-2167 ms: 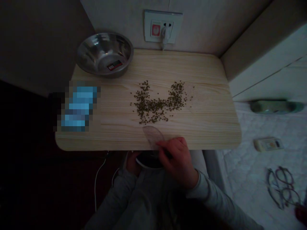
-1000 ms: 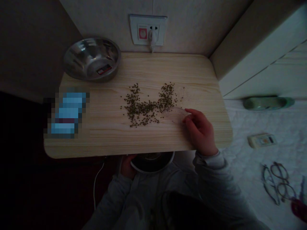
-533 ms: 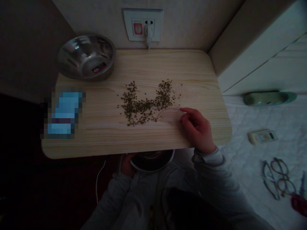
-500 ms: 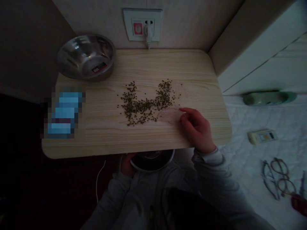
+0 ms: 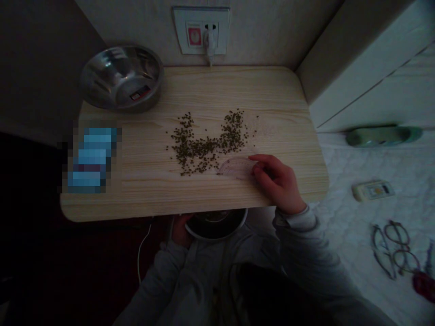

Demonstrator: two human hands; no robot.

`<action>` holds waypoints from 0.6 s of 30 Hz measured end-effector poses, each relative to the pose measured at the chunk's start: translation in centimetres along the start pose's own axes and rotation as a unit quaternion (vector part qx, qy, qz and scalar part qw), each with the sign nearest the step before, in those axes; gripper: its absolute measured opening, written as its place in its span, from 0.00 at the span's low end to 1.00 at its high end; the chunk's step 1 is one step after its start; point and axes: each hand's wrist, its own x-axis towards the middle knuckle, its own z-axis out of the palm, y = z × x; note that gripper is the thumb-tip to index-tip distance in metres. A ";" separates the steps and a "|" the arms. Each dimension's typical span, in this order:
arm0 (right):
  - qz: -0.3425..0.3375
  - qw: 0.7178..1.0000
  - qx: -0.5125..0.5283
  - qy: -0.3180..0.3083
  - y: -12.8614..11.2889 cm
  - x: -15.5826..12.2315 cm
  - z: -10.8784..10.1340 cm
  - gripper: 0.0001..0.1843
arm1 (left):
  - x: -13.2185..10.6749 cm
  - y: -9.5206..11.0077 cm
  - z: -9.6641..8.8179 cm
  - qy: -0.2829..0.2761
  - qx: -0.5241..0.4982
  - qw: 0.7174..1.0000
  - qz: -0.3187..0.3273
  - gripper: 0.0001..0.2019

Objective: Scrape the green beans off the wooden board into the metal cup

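My right hand point(image 5: 277, 181) pinches the right end of a clear, half-round plastic protractor point(image 5: 238, 167) on the wooden tabletop. The protractor's left edge lies against a few small dark-green beans, which look like mung beans point(image 5: 200, 148). These are spread in a rough U across the middle of the table. Below the table's front edge, my left hand point(image 5: 181, 231) grips the left side of a dark bowl point(image 5: 215, 225) with a pale rim. The tabletop partly hides that hand and the bowl.
A steel bowl point(image 5: 122, 81) stands at the back left of the table point(image 5: 146, 181), with a blurred-out phone point(image 5: 91, 158) in front of it. A plugged socket point(image 5: 202, 31) is on the wall. On the white bedding lie a green case point(image 5: 382, 136), a remote point(image 5: 374, 190) and glasses point(image 5: 397, 235).
My right hand has shifted slightly left with the protractor, nudging a few beans at its left edge. My left hand keeps its hold on the dark bowl.
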 end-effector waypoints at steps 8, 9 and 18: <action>-0.001 1.000 -0.009 -0.007 -0.1 -0.1 -0.1 0.15 | -0.4 1.6 0.7 -0.014 0.001 1.000 0.001 0.05; -0.002 1.000 -0.008 -0.011 -0.1 -0.1 -0.1 0.14 | -0.5 1.7 0.8 -0.007 -0.003 1.000 0.001 0.05; 0.016 0.999 0.026 0.011 0.1 -0.2 0.1 0.15 | -0.8 3.3 1.5 -0.004 -0.076 0.996 -0.052 0.03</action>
